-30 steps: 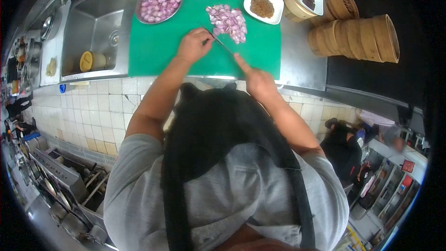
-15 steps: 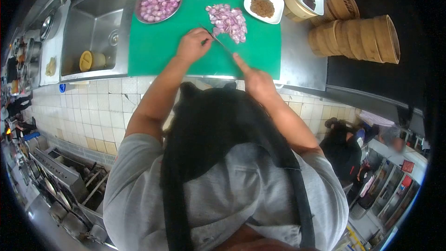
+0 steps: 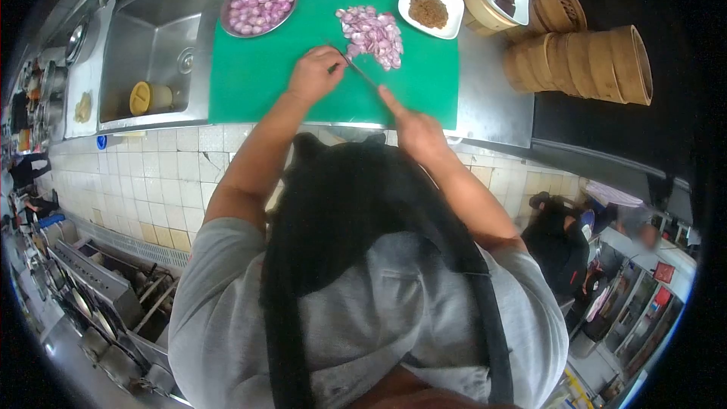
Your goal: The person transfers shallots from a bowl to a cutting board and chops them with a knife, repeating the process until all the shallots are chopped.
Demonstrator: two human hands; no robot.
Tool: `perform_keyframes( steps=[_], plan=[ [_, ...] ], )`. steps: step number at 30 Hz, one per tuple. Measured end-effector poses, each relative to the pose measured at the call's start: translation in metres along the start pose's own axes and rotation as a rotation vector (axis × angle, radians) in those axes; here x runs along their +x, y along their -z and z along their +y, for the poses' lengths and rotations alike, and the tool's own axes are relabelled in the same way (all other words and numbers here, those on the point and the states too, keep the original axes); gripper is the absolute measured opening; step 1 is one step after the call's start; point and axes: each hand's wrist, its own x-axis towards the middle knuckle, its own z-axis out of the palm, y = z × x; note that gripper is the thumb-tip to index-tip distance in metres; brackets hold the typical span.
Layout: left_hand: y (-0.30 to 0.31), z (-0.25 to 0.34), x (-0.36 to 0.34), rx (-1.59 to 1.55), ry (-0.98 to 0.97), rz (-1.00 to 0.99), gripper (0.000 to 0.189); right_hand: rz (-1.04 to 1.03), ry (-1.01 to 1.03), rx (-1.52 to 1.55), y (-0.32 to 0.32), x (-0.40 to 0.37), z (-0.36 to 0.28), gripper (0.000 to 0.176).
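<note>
My right hand (image 3: 418, 132) is closed around the handle of a knife (image 3: 361, 71), its index finger stretched along the top. The blade points up and left across the green cutting board (image 3: 257, 79). At the blade's far end my left hand (image 3: 318, 72) is curled with fingertips down on the board; whatever lies under them is hidden. Just beyond the blade, sliced shallots (image 3: 372, 36) lie in a loose pile. A metal bowl (image 3: 227, 21) of whole peeled shallots (image 3: 260, 6) stands at the board's upper left corner.
A white dish (image 3: 453, 29) with brown crumbly food sits at the board's upper right. Bamboo steamers (image 3: 579, 66) are stacked farther right. To the left is a steel sink (image 3: 148, 34) holding a yellow-lidded container (image 3: 144, 98). Another person (image 3: 556, 246) is at the lower right.
Both hands and the knife stay almost in place; the knife hand has shifted very slightly. The shallot pile looks the same.
</note>
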Motion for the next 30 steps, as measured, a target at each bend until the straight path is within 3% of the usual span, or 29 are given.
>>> perform_keyframes(
  steps=[5,8,14,17,20,30],
  plan=[
    [0.004,0.001,0.0,0.044,-0.021,-0.012,0.008,-0.042,-0.056,0.015,-0.004,0.01,0.009,0.088],
    [0.004,0.009,0.002,0.088,-0.008,-0.018,0.008,-0.104,-0.118,0.034,0.008,0.011,0.007,0.074],
    [0.002,0.005,0.001,0.095,-0.003,-0.03,0.008,-0.051,-0.072,0.019,0.009,0.006,0.006,0.074],
    [0.0,0.003,0.002,0.082,-0.017,-0.035,0.008,0.191,0.134,0.025,-0.003,-0.004,0.012,0.088],
    [-0.001,0.001,0.003,0.085,-0.034,-0.033,0.008,0.001,-0.003,-0.031,-0.007,0.003,0.009,0.088],
    [0.001,0.002,0.003,0.083,-0.035,-0.023,0.008,0.011,0.0,-0.022,-0.013,0.01,0.013,0.087]
  ],
)
